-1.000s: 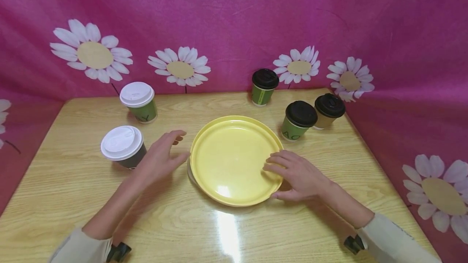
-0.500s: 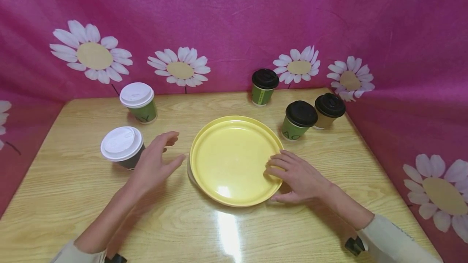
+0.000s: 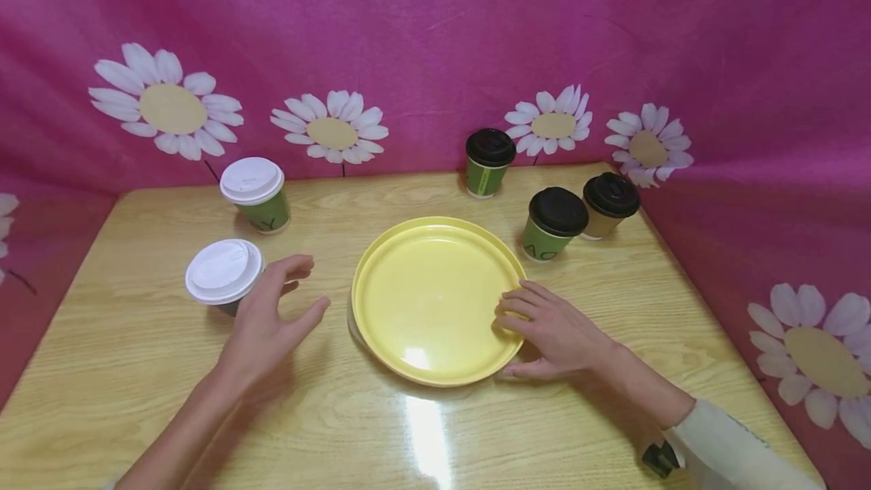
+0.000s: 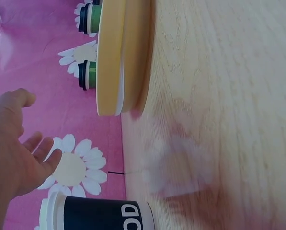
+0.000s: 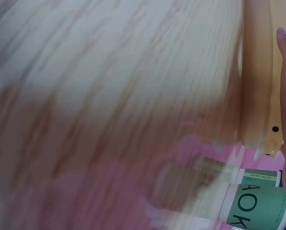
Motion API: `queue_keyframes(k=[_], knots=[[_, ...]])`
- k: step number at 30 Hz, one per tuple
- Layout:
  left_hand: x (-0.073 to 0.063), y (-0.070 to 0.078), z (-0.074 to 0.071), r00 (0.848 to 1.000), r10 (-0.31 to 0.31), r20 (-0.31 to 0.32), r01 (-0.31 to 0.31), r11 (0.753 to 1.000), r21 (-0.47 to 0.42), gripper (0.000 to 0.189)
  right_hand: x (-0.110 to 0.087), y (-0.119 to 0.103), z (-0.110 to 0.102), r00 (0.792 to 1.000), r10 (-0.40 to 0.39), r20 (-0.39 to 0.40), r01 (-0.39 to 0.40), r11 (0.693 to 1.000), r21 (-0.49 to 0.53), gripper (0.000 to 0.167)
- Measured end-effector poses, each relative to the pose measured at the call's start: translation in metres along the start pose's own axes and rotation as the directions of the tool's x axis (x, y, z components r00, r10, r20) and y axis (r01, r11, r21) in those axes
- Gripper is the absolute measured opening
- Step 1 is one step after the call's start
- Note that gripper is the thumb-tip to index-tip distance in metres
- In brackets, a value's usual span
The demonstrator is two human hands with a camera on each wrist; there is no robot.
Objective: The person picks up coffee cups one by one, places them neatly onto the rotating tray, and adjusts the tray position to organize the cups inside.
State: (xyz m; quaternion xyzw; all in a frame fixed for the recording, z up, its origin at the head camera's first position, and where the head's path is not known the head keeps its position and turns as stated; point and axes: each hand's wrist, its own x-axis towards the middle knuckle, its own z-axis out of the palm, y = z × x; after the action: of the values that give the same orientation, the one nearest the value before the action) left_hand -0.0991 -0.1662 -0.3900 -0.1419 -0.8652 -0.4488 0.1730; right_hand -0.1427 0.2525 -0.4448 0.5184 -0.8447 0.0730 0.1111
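A round yellow tray lies on the table, with my right hand at its right side. That hand holds the rim, its fingers curled over the edge and the thumb low on the outside. In the right wrist view, the thumb touches the tray's side. My left hand is raised left of the tray, fingers apart and bent loosely, with nothing in it. Nearest to it is a black paper cup with a white lid, partly hidden behind the hand; its dark wall shows in the left wrist view.
A green cup with a white lid stands at the back left. Right of the tray are a green cup and a brown cup, both black-lidded; another green one stands behind. A pink flowered cloth surrounds the wooden table.
My left hand has drawn back leftward from the tray's rim toward the black cup, covering more of it. The right hand has stayed at the rim, and the tray has not moved noticeably.
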Motion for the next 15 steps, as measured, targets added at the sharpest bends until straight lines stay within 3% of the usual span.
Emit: queue_keyframes(k=[6,15], knots=[[-0.007,0.003,-0.008,0.998,-0.021,-0.055,0.019,0.999,-0.033,0.053,-0.001,0.000,0.001,1.000,0.011,0.011,-0.011,1.000,0.011,0.061],[-0.015,0.004,-0.018,0.991,0.003,-0.132,-0.008,0.999,-0.042,0.055,-0.001,-0.001,-0.001,1.000,0.004,0.009,-0.004,1.000,0.020,0.058]])
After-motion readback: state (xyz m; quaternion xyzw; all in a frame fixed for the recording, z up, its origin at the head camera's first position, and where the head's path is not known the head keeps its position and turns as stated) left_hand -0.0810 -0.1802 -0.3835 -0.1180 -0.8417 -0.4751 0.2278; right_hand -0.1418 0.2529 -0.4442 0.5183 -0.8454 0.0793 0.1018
